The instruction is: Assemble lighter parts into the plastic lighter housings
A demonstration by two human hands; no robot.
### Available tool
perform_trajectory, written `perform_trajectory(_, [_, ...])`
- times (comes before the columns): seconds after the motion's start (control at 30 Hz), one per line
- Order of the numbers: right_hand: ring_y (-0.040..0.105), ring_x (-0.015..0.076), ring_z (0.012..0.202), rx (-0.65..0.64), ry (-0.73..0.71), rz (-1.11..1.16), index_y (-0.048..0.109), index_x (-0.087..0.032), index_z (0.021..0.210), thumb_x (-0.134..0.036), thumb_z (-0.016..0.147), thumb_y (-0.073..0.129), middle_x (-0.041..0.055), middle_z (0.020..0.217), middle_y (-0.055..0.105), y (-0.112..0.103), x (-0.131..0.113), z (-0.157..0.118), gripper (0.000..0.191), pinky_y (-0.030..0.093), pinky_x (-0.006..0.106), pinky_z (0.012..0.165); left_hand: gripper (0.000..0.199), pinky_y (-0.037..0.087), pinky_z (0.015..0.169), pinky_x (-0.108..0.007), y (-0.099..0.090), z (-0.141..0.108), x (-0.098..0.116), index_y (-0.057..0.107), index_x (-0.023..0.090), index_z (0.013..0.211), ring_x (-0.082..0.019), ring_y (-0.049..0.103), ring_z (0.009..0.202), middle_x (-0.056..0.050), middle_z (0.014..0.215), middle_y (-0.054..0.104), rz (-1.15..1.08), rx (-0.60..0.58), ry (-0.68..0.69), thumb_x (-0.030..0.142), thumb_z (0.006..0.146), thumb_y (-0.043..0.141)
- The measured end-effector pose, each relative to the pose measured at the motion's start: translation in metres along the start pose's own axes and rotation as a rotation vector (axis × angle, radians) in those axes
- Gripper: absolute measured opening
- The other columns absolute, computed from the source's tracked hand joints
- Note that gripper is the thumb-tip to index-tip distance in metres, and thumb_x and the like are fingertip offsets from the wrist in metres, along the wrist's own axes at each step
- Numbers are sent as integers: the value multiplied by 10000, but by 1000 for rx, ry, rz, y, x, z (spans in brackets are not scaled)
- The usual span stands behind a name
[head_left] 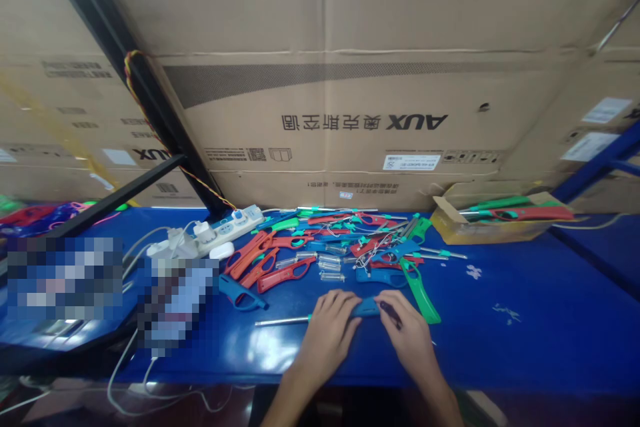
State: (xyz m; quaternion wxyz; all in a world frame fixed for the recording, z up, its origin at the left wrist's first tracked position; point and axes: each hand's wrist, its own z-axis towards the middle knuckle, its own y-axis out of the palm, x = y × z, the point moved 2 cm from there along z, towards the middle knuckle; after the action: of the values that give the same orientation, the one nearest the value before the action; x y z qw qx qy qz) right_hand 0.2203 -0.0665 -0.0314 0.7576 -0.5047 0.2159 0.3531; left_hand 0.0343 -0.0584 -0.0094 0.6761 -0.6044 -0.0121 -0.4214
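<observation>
A blue stick lighter [366, 307] lies across the front of the blue table, its metal rod [283, 321] pointing left. My left hand [330, 323] is wrapped round its middle, with the fingers over the top. At the handle end, my right hand [407, 327] is closed around a small dark tool [391, 313], and its fingertips meet the blue handle. What kind of tool it is cannot be made out. Close to the right hand lies a green lighter handle [421, 290]. Another blue lighter handle [243, 293] rests left of the left hand.
Red, blue and green lighter parts [287, 270] heap up behind my hands, among clear fluid cartridges [331, 267]. A carton [490, 230] of lighters stands at the back right. At the left are a white power strip [225, 233], cables and a blurred-out device [180, 307]. Large cardboard boxes [320, 100] wall the back.
</observation>
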Motion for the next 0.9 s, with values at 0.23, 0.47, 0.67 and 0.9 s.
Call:
perform_trajectory(0.23, [694, 158, 778, -15, 4, -3, 660, -227, 1007, -258, 960, 491, 67, 1035, 695, 1, 2, -1, 178, 548, 225, 666, 308, 421, 1005, -417, 0, 0, 0, 522, 239, 1289, -236, 514, 1172, -43, 1260, 609, 1, -7, -2, 171, 989, 532])
perform_trajectory(0.47, [636, 128, 635, -29, 3, -6, 652, -226, 991, -261, 958, 494, 64, 1013, 685, 3, 2, -1, 166, 519, 228, 603, 284, 436, 989, -419, -2, 1, 1, 535, 238, 1280, -242, 530, 1159, -62, 1247, 614, 2, -7, 0, 191, 1001, 507])
perform_trajectory(0.67, [632, 136, 622, -31, 11, -5, 647, -235, 982, -277, 961, 490, 61, 1004, 680, 1, -2, 1, 164, 515, 242, 584, 282, 442, 987, -410, -3, 1, 2, 542, 241, 1274, -235, 541, 1150, -58, 1239, 619, 13, 2, 2, 193, 998, 513])
perform_trajectory(0.9, [618, 131, 625, -37, 8, 6, 639, -231, 973, -284, 966, 492, 58, 994, 667, 1, -2, 2, 155, 513, 237, 588, 284, 438, 980, -402, -3, 1, 2, 540, 236, 1272, -230, 536, 1148, -51, 1237, 620, 15, 0, -3, 184, 994, 523])
